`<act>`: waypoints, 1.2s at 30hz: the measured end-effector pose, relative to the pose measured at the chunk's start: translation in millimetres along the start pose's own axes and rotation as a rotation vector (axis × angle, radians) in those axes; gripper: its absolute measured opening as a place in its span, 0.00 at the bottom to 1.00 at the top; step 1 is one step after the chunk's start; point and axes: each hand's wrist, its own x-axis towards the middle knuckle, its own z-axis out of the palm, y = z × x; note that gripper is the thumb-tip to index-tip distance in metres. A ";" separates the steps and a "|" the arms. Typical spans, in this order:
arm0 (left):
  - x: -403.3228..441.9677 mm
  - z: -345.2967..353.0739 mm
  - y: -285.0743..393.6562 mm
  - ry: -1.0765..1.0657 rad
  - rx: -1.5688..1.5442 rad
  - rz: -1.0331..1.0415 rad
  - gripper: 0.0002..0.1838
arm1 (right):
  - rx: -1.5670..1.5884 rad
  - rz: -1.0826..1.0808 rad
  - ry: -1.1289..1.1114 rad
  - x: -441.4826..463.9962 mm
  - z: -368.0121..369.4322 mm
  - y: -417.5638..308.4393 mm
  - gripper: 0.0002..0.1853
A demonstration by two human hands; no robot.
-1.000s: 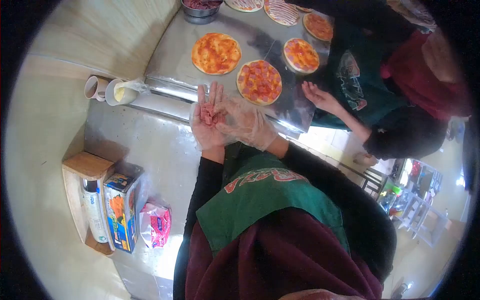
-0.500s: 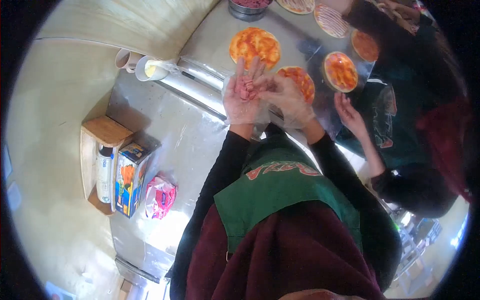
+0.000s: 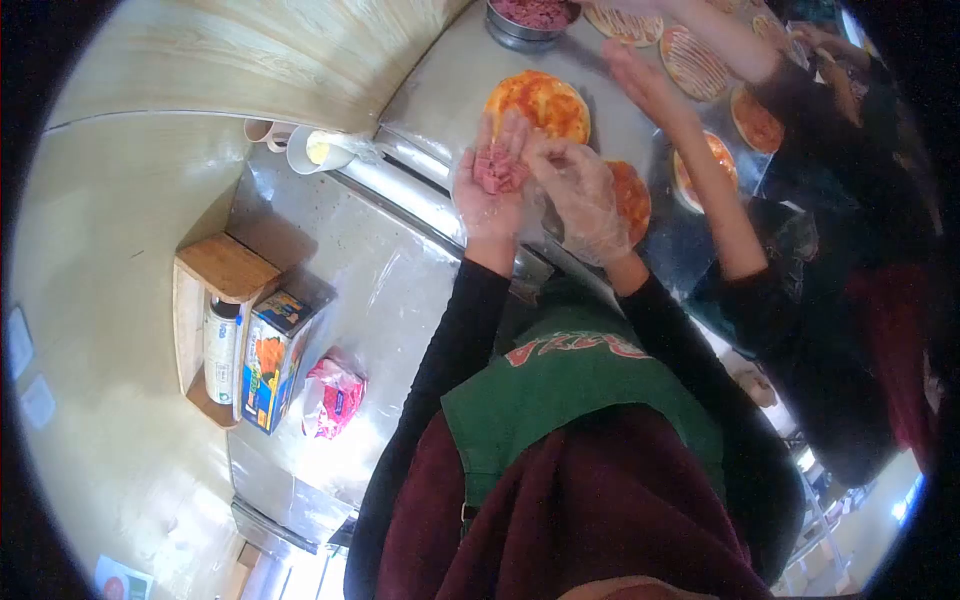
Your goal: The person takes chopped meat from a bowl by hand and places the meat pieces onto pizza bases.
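Observation:
My left hand (image 3: 488,205), in a clear plastic glove, is held palm up and cups a small heap of pink meat pieces (image 3: 499,170). Beside it, my right hand (image 3: 582,200), also gloved, has its fingertips pinched close to the heap; whether a piece is between them is too small to tell. Just beyond my fingers lies a sauced pizza base (image 3: 540,104) on the metal table. Another topped pizza (image 3: 629,200) is partly hidden behind my right hand.
A metal bowl of pink meat (image 3: 528,22) stands at the table's far edge. A co-worker's arm (image 3: 705,160) reaches over the table near more pizzas (image 3: 694,62). At left are a white cup (image 3: 312,150), a wooden shelf (image 3: 228,268), a box (image 3: 268,370) and a pink packet (image 3: 333,398).
The view has shifted, so the table items appear farther right. The co-worker's hand has moved from beside a pizza toward the meat bowl. My left hand still holds the meat.

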 end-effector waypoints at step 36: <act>63.2 53.6 57.2 0.026 0.369 0.172 0.30 | -0.791 -0.317 0.019 271.8 -54.7 37.5 0.13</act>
